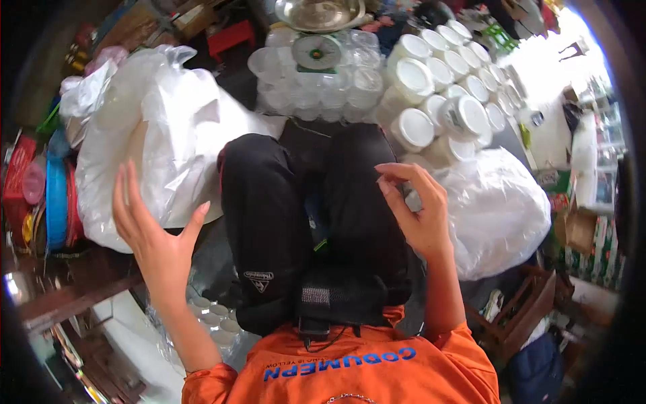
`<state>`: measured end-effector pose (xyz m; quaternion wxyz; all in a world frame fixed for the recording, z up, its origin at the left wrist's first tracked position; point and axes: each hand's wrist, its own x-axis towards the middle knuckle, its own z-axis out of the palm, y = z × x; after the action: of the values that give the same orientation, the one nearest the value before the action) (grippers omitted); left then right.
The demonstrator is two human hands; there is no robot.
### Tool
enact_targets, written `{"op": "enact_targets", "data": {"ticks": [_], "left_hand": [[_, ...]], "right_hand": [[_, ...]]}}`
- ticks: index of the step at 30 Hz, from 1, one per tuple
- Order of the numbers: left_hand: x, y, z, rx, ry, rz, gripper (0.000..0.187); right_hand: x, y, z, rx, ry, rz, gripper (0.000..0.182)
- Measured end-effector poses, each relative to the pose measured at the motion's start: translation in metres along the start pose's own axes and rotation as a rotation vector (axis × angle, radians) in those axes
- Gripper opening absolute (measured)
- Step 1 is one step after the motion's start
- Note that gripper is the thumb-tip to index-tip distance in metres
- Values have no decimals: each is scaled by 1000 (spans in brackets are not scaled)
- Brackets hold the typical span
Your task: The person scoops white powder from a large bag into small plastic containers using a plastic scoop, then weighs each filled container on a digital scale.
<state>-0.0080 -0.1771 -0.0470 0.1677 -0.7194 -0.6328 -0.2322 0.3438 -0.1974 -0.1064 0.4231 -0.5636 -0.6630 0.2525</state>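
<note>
My left hand [155,236] is raised with fingers spread and thumb out, holding nothing. It overlaps the near side of a large clear plastic bag [182,128] with white contents. My right hand [420,209] hovers beside my right knee, fingers bent and thumb tip close to the fingertips, with nothing showing between them. Just beyond its wrist sits a second, rounder white plastic bag [498,209]. Between the hands are my legs in black trousers [262,195]. Stacked tubs with white lids [414,128] rise in rows past the right hand.
Ahead, a round dial scale [317,52] stands on clear plastic containers [282,94], with a metal basin [319,13] behind. A red stool [231,39] is at the back. Blue and red round items [57,202] lie at left. Wrapped clear cups [215,316] sit by my left forearm; wooden furniture [518,316] stands at right.
</note>
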Motion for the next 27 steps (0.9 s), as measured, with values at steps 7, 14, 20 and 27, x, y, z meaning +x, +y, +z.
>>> {"op": "enact_targets", "data": {"ticks": [7, 14, 20, 27], "left_hand": [[-10, -46, 18, 187, -115, -52, 44], [-14, -50, 10, 90, -125, -36, 24], [-21, -28, 6, -52, -73, 210, 19], [-19, -18, 8, -110, -118, 273, 18]], "right_hand": [[48, 13, 51, 166, -137, -54, 23], [63, 21, 74, 159, -250, -156, 22], [55, 17, 94, 136, -238, -249, 25], [49, 5, 99, 39, -186, -274, 27]]}}
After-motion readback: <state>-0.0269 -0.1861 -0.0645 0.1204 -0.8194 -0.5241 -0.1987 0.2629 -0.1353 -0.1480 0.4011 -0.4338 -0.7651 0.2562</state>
